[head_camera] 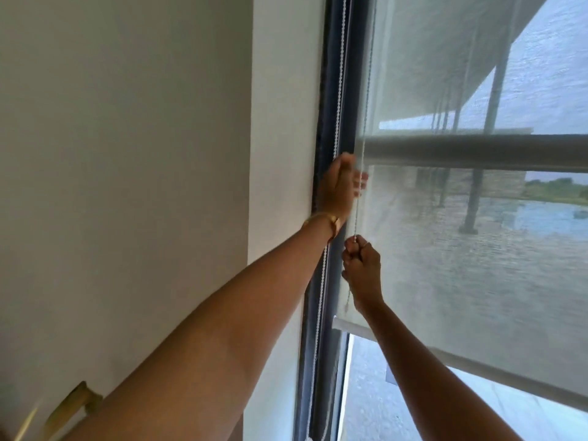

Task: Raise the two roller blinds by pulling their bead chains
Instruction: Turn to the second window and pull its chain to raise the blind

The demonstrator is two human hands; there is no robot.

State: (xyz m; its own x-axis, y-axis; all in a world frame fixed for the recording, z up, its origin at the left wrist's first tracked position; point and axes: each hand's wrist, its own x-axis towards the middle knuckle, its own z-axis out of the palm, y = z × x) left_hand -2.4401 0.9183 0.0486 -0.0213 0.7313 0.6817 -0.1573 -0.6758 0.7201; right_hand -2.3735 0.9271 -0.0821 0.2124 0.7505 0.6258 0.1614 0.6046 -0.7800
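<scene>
Against the sheer blind (461,249), both hands grip its white bead chain (359,211).

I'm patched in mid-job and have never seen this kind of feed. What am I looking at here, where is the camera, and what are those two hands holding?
There is no machine here: a person works with two bare hands. The single picture comes from a camera on their head, tilted up at a window.

The left hand, with a gold bracelet on its wrist, reaches higher and has its grip around a white bead chain. The right hand is fisted on the same chain just below. A second bead chain hangs free along the dark window frame.

The see-through roller blind covers most of the glass; its bottom bar sits low, leaving a bare strip of window underneath. No table or surface is in view.
</scene>
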